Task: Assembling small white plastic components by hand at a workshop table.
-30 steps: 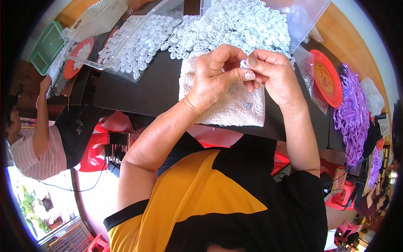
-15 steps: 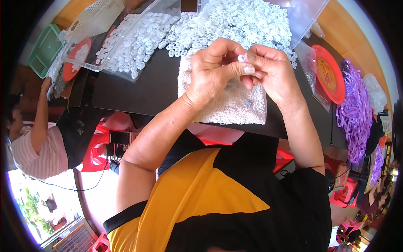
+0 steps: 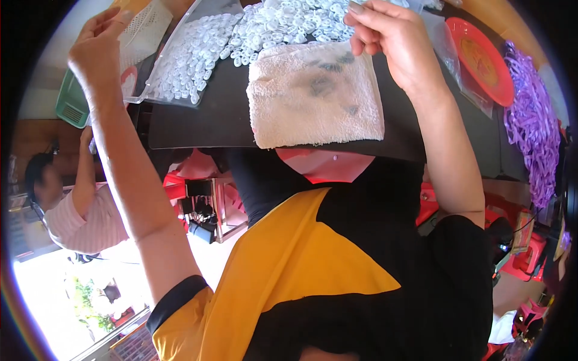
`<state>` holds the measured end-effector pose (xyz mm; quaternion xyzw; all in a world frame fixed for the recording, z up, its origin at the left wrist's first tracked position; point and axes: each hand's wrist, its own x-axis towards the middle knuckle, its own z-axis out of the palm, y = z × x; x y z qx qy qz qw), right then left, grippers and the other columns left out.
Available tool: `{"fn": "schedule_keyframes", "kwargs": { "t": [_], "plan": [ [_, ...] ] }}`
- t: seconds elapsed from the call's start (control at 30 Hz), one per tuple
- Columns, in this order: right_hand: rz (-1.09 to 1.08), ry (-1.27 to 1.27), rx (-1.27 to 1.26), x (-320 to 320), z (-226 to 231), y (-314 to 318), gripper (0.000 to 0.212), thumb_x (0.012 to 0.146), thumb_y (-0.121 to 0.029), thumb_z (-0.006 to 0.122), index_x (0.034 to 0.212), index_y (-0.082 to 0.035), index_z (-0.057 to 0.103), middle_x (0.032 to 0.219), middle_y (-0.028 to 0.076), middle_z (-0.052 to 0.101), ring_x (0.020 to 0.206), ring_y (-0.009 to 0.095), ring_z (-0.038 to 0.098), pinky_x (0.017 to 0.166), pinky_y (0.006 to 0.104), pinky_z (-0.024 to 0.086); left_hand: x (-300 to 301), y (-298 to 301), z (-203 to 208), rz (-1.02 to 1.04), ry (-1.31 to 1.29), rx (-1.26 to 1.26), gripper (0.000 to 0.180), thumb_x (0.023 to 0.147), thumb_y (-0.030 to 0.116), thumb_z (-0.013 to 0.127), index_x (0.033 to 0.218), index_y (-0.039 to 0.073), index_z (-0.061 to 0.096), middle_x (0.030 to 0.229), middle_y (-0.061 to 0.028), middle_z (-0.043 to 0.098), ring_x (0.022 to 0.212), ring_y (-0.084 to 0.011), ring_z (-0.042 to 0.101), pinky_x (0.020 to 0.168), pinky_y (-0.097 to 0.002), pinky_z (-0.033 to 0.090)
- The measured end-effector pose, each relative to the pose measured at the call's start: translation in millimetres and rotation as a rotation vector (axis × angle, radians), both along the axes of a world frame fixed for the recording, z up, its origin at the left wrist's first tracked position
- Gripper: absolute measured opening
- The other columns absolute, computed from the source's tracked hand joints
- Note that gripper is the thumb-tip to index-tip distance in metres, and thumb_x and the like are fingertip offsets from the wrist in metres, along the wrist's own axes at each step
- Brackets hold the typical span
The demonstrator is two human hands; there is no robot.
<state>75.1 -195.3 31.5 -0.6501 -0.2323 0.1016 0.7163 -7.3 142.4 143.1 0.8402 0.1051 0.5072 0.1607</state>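
My left hand [image 3: 99, 51] is stretched out to the far left, beside a white perforated basket [image 3: 143, 33]. Its fingers are drawn together; whatever they may hold is too small to make out. Over the right end of the heap of small white oval plastic pieces [image 3: 283, 27] is my right hand [image 3: 394, 39]. Thumb and fingers there are bent into a pinch, and I cannot see what is between them. More white pieces fill a clear plastic tray [image 3: 144, 96] on the left. A folded pale towel [image 3: 289, 108] with dark smudges lies on the dark table between my arms.
To the right are a red plate [image 3: 504, 90], a clear plastic bag [image 3: 448, 57] and a bundle of purple ribbons [image 3: 533, 126]. A green basket [image 3: 71, 105] stands at the left, near a person in a striped shirt [image 3: 90, 219]. The table's front edge [image 3: 198, 147] runs before me.
My hands were together above the towel and have parted. The left swung far out to the left; the right moved slightly up and away. The towel now shows almost whole.
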Motion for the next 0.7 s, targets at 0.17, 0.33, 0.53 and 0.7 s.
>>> {"fn": "schedule_keyframes", "kwargs": {
  "t": [0.17,0.33,0.53,0.7],
  "plan": [
    [-0.104,0.045,0.109,-7.9,8.9,-0.4,0.021,0.092,-0.013,0.059,0.077,0.002,0.062,0.057,0.002,0.054,0.051,0.013,0.056,0.047,0.0232,0.04,-6.3,-86.0,-59.7,-0.355,0.091,0.212,0.016,0.081,0.017,0.073,0.096,0.011,0.073,0.086,-0.0013,0.07,0.074,-0.0123,0.065,0.07,-0.0251,0.052],
    [-0.064,0.067,0.145,-4.9,6.1,1.3,0.02,0.091,-0.012,0.06,0.078,0.002,0.062,0.058,0.003,0.054,0.049,0.013,0.055,0.046,0.0227,0.04,-18.6,-163.6,-131.6,-0.938,0.424,0.15,0.014,0.073,0.0,0.069,0.084,0.005,0.062,0.081,-0.0099,0.058,0.08,-0.0306,0.059,0.067,-0.0375,0.05],
    [-0.024,0.033,0.137,-11.6,7.1,5.8,0.02,0.091,-0.012,0.061,0.076,0.002,0.061,0.06,0.004,0.056,0.051,0.011,0.054,0.048,0.0225,0.04,-20.3,-170.5,-151.8,-0.943,0.563,0.302,0.018,0.076,-0.002,0.066,0.094,0.003,0.063,0.087,-0.0102,0.057,0.085,-0.0284,0.058,0.073,-0.0349,0.049],
    [-0.019,-0.017,0.053,-11.6,9.3,4.3,0.021,0.091,-0.012,0.061,0.075,0.001,0.06,0.061,0.005,0.057,0.052,0.011,0.054,0.049,0.0223,0.04,-22.5,-166.2,-146.4,-0.854,0.729,-0.461,0.007,0.084,0.003,0.059,0.088,0.001,0.064,0.088,-0.0089,0.066,0.089,-0.0218,0.063,0.075,-0.0334,0.051]
  ]
}}
